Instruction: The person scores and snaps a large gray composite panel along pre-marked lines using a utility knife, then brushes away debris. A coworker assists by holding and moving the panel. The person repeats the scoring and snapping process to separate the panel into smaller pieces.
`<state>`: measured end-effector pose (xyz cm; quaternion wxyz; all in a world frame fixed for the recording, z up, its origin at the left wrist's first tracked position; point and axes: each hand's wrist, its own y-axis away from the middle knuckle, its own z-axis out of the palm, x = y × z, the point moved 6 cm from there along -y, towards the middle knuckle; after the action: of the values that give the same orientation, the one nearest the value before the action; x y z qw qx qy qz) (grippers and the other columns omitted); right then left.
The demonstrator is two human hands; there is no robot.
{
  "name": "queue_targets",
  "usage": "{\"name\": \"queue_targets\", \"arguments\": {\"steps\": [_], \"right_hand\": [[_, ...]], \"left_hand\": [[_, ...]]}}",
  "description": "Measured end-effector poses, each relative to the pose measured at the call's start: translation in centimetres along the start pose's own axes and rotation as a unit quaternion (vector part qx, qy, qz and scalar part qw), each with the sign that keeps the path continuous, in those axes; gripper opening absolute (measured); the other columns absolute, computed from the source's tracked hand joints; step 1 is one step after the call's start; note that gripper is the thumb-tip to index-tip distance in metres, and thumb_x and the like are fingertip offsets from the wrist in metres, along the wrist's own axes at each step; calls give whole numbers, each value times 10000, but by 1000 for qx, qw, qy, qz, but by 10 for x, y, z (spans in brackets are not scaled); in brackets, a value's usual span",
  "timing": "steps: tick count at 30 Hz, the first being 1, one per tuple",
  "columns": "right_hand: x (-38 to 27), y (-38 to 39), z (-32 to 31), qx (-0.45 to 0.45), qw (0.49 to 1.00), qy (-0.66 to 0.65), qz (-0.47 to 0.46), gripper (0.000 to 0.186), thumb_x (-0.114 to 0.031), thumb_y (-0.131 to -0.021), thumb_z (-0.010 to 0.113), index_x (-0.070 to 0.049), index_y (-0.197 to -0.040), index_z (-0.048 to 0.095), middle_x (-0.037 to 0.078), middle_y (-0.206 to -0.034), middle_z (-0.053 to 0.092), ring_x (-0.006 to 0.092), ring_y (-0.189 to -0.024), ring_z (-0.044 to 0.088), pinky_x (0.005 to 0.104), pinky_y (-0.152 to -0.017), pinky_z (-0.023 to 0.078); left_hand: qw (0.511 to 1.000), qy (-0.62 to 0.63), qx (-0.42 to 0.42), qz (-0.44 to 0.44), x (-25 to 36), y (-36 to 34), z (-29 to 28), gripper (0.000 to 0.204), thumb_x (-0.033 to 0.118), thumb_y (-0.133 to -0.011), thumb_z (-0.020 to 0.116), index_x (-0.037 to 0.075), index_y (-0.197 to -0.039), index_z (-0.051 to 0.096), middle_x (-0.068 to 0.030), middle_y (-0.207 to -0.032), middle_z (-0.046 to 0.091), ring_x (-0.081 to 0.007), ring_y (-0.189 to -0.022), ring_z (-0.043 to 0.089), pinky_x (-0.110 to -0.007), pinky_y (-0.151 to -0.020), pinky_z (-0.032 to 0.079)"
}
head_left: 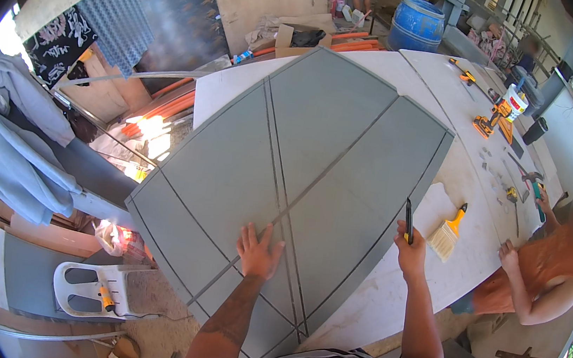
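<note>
A large grey panel (pixel 335 128) with dark grooves crossing it lies on the white table. My left hand (pixel 258 252) rests on its lower middle, fingers spread over the grooves. Beside the panel's right edge, my right hand (pixel 411 253) is closed around a slim black utility knife (pixel 409 218) with a bit of yellow on it. The knife points up and away, close to the groove along that edge; whether its tip touches the panel I cannot tell. Right of this hand lies a wide paintbrush (pixel 447 233) with pale bristles and a yellow handle.
A co-worker (pixel 546 258) in orange stands at the table's right side, one hand on a green-handled tool (pixel 538 193). Farther back are a cordless drill (pixel 495 119) and a white tub (pixel 514 104). A white plastic chair (pixel 69 285) stands lower left; a blue barrel (pixel 417 24) stands behind.
</note>
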<state>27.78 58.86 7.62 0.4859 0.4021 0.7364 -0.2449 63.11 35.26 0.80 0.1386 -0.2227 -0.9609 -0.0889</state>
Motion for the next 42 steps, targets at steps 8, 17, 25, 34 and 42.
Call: {"name": "queue_targets", "arguments": {"steps": [8, 17, 25, 34, 42], "right_hand": [[-6, 17, 43, -86, 968, -143, 185, 274, -53, -939, 559, -10, -1210, 571, 57, -756, 564, 129, -539, 519, 301, -496, 414], [-96, -115, 193, -271, 953, -133, 31, 273, -190, -1034, 547, -46, -1265, 572, 60, -892, 599, 150, -724, 638, 327, -648, 537], [-154, -301, 428, -276, 949, -153, 6, 277, -201, -1083, 501, -33, -1295, 557, 74, -885, 604, 159, -615, 601, 352, -546, 506], [-174, -448, 551, -82, 985, 16, -149, 380, -183, -977, 569, -56, -1328, 641, 197, -1084, 726, 342, -955, 719, 454, -813, 584], [-176, -477, 576, -208, 977, 4, -46, 296, -124, -960, 500, -90, -1207, 659, 74, -832, 659, 193, -671, 617, 353, -562, 522]], "left_hand": [[1000, 2, 7, 0, -5, -5, -6, 716, 568, -1017, 534, 214, -1622, 389, -235, -1681, 260, -430, -1576, 180, -591, -1262, 146], [996, -21, 86, -31, -84, -70, -45, 740, 492, -976, 620, 133, -1589, 412, -237, -1598, 360, -426, -1513, 283, -606, -1219, 209], [994, -54, 71, -63, -95, -74, -40, 742, 466, -962, 621, 125, -1585, 406, -251, -1614, 323, -436, -1508, 274, -590, -1225, 182], [995, -60, 67, -45, -93, -87, -33, 774, 529, -936, 618, 113, -1564, 440, -268, -1578, 347, -476, -1466, 307, -625, -1194, 202], [995, -60, 64, -39, -96, -91, -31, 791, 521, -918, 636, 114, -1566, 434, -261, -1582, 330, -475, -1472, 300, -634, -1197, 202]]}}
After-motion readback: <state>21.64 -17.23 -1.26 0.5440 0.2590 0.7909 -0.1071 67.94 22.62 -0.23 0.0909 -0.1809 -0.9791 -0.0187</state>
